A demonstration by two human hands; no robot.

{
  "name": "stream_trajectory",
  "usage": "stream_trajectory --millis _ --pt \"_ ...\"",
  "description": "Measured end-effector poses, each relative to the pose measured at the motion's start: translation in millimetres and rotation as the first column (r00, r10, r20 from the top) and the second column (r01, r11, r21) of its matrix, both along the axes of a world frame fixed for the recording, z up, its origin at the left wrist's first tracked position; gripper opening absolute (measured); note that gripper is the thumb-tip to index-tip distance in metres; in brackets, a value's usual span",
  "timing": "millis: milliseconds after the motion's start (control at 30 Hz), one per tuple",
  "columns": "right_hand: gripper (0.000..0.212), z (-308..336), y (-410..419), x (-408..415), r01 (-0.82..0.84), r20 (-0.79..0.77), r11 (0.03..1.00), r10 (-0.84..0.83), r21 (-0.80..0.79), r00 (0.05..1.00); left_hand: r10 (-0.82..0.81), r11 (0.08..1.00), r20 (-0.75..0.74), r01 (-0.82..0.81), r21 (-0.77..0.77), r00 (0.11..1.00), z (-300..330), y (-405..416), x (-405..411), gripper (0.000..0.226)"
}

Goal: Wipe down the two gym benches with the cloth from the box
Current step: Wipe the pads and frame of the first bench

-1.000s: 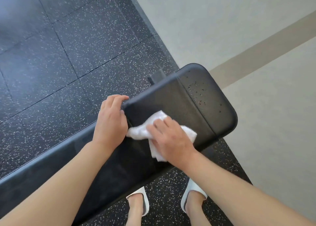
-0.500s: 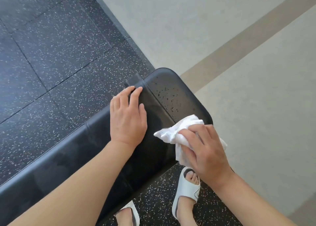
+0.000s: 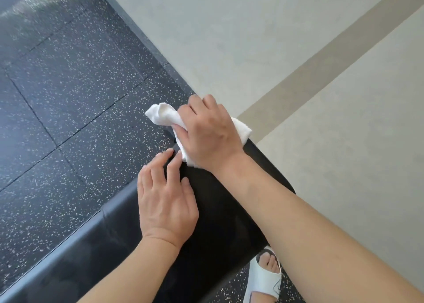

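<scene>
Wiping: right hand point(image 3: 210, 134) presses a bunched white cloth point(image 3: 161, 115) onto the far end of the bench point(image 3: 220, 222).
Right grip: thumb and fingers curled round the cloth, which sticks out on both sides of the hand.
Left hand point(image 3: 165, 199): lies flat on the bench pad, fingers straight and slightly spread, holding nothing; fingertips reach the pad's far edge, just beside the cloth.
Cloth place: on the end of the bench, under the right hand, one loose end hanging past the pad over the mat.
Bench: black padded top, glossy, running from lower left to the middle; a seam crosses the pad left of the left hand.
Mat point(image 3: 68, 96): black rubber tiles with white flecks, joints showing, glare at the top left.
Floor point(image 3: 229, 39): pale grey and smooth, beyond the mat's edge, crossed by a darker beige stripe point(image 3: 321, 57).
Foot: a bare foot in a white slipper point(image 3: 262, 279) stands on the mat, below the bench near the right forearm.
Writing: none that can be read on the bench, cloth or slipper.
</scene>
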State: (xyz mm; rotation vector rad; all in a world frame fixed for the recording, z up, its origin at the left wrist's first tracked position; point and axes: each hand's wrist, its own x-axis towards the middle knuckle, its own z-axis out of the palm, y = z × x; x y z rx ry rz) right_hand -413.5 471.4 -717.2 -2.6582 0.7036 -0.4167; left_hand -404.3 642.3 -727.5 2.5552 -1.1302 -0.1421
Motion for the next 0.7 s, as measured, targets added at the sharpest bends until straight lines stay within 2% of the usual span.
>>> stream_trajectory --millis 67,167,267,467,567,700 --pt "0.023 -1 -4 17 -0.029 -0.046 1.000 0.030 0.009 0.999 -0.001 1.000 0.007 0.001 -0.002 1.000 0 0 0 0.050" --pt "0.021 2 -6 -3 -0.059 0.003 0.998 0.059 0.025 0.998 -0.007 1.000 0.021 0.006 0.016 1.000 -1 0 1 0.051" --pt "0.015 5 5 -63 -0.042 0.043 0.998 0.040 0.044 0.998 -0.005 1.000 0.021 0.004 0.020 1.000 -1 1 0 0.054" --pt "0.018 2 37 -200 -0.044 -0.046 0.997 0.046 0.060 0.998 -0.016 0.999 0.028 0.015 0.030 0.999 -3 1 0 0.054" --pt "0.017 1 33 -191 -0.040 -0.048 0.999 0.042 0.030 0.998 -0.009 1.000 0.022 0.008 0.021 1.000 -3 1 -1 0.053" --pt "0.020 3 8 -108 0.038 -0.024 0.999 -0.038 0.037 0.999 -0.009 1.000 0.033 0.008 0.030 0.999 -3 2 0 0.053"
